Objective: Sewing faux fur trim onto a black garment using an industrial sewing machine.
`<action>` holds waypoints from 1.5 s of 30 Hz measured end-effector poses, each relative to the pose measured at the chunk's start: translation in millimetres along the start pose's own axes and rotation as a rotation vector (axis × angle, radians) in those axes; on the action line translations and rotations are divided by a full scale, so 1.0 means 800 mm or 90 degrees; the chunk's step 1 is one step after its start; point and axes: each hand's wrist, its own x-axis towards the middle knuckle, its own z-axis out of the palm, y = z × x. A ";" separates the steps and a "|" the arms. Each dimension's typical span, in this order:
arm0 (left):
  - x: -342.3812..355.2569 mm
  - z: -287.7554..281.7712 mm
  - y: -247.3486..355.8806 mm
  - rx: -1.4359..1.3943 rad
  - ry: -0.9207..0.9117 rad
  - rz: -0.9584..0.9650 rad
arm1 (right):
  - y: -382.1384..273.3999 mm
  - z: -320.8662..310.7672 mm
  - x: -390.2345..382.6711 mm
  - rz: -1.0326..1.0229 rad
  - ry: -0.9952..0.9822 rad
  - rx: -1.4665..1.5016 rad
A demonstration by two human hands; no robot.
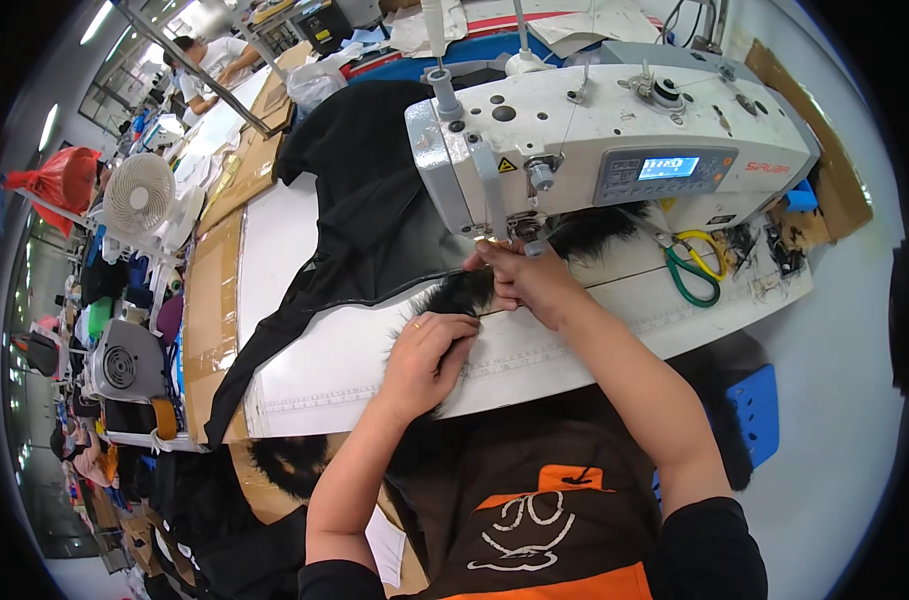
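Note:
A black garment piece lies on the white sewing table, its edge running up to the needle area of a white sewing machine. Along that edge runs a black fur trim, between my two hands. My left hand rests on the table's near side, its fingers curled over the trim. Close under the needle, my right hand has its fingers bent and pressed together beside the presser foot. What those fingertips hold is hidden. More black fur shows behind my right hand, beneath the machine arm.
Scissors with green and yellow handles lie right of my right hand, near thread scraps. A ruler strip follows the table's front edge. Cardboard borders the left side. A fan and another person are farther left.

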 end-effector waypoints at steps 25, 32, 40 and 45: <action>0.072 0.045 0.004 0.020 0.198 0.018 | 0.010 -0.071 -0.120 -0.286 0.233 -0.421; 0.081 0.047 -0.002 0.084 0.147 0.145 | 0.004 -0.081 -0.163 -0.187 0.184 -0.411; 0.096 0.045 -0.021 0.159 0.062 0.266 | -0.014 -0.130 -0.229 -0.167 0.229 -0.519; 0.096 0.042 -0.023 0.149 0.087 0.240 | -0.062 -0.157 -0.235 -0.356 0.438 -0.915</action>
